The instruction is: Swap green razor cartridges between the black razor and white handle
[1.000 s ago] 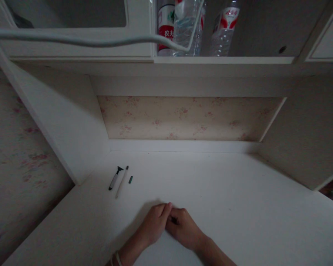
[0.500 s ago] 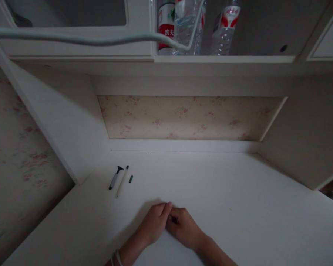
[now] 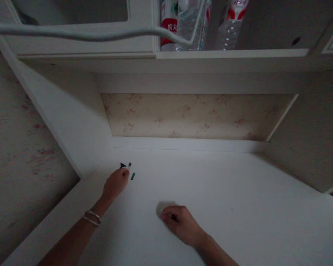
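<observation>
My left hand (image 3: 115, 183) lies over the razor and the pencil on the white desk (image 3: 224, 192), fingers curled down on them. Only the razor's black head (image 3: 123, 165) and the pencil's dark tip (image 3: 129, 164) stick out past the fingers. Whether the fingers grip either one is hidden. A small dark green piece (image 3: 132, 176) lies just right of that hand. My right hand (image 3: 180, 222) rests on the desk nearer to me, fingers curled into a loose fist; nothing shows in it. Two thin bangles (image 3: 92, 217) circle my left wrist.
A shelf above holds several plastic water bottles (image 3: 192, 24) with red labels. A pale cable (image 3: 94, 36) runs across the cupboard front. White side panels (image 3: 69, 122) close the desk niche left and right, with flowered wallpaper (image 3: 194, 116) at the back.
My left hand has left my right hand and reached forward-left onto the razor and pencil. My right hand has stayed in place. The view has shifted slightly.
</observation>
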